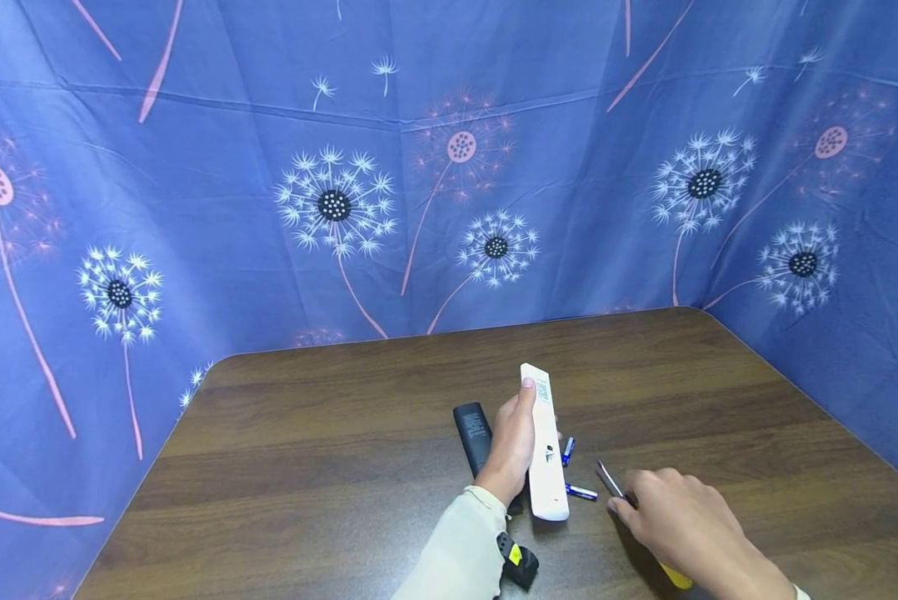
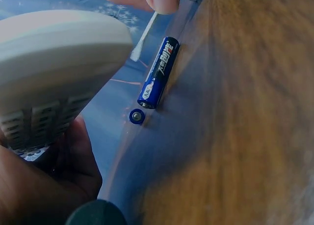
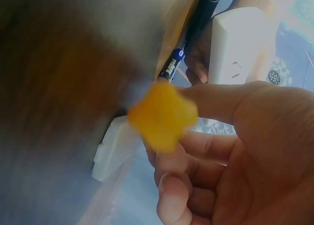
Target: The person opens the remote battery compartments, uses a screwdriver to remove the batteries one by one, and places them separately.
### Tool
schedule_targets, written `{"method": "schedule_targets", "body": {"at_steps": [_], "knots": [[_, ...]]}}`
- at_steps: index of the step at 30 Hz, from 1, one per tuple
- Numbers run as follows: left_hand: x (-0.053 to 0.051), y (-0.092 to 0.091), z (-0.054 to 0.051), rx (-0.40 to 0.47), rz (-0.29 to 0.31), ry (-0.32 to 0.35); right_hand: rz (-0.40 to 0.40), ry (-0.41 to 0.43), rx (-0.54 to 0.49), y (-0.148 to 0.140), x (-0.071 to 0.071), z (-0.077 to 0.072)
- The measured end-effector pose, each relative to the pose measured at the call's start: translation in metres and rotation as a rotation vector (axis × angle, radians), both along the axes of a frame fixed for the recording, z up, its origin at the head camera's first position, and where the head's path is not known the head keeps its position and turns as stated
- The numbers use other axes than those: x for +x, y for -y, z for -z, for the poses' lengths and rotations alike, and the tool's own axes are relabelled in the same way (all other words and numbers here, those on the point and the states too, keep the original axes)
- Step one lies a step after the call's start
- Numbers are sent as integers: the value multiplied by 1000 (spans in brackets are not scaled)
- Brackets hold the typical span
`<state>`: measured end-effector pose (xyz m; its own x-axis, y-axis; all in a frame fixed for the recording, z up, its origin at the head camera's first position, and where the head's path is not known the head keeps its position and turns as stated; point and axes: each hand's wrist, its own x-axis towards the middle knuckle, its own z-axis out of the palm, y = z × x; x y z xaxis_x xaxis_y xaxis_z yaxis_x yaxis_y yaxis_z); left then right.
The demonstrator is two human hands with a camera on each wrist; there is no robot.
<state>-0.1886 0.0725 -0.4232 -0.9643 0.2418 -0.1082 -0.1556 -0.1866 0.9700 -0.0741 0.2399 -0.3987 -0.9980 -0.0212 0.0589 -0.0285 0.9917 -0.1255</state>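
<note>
On the tabletop (image 1: 314, 467), at left, lies a black device (image 1: 473, 435), partly hidden by the left hand (image 1: 512, 437), which is closed around a long white device (image 1: 545, 450), thumb along its labelled face. Just right lie two blue batteries (image 1: 581, 492); farther right, the right hand (image 1: 677, 517) has its fingers curled on a yellow-handled screwdriver (image 1: 609, 481), its tip towards the batteries.

Left forearm (image 1: 456, 554) in pale sleeve comes up from bottom centre, left hand (image 1: 512, 442) raised in a grip, thumb (image 1: 526, 398) extended upward, other fingers mostly hidden behind. Right hand (image 1: 677, 517) lower, reaching in from bottom right, back of hand up, bare wrist (image 1: 745, 567). Right wrist view: fingers (image 3: 174, 198) curled in toward palm (image 3: 274, 146), also gripping.
</note>
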Motion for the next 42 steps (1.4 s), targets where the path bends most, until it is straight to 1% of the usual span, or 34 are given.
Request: {"method": "schedule_targets", "body": {"at_steps": [5, 13, 19, 21, 26, 31, 32, 37, 42], "knots": [[0, 0, 0, 0, -1, -6, 5, 31, -9, 1, -2, 0], [-1, 0, 1, 17, -20, -3, 8, 27, 0, 2, -2, -1], [-1, 1, 1, 31, -13, -2, 35, 75, 0, 5, -7, -6], [-1, 2, 1, 31, -12, -7, 35, 62, -4, 5, -7, -8], [-1, 1, 1, 26, -16, -7, 7, -22, -37, 7, -6, -13], [0, 1, 1, 22, -19, -1, 1, -63, -78, 14, -6, -16], [0, 1, 1, 23, -25, 3, 0, -78, -84, 15, -5, -16], [1, -2, 0, 20, -47, -16, -5, -150, -126, 22, -4, -18], [4, -5, -1, 10, -71, -39, -9, -162, -161, 28, -5, -19]]}}
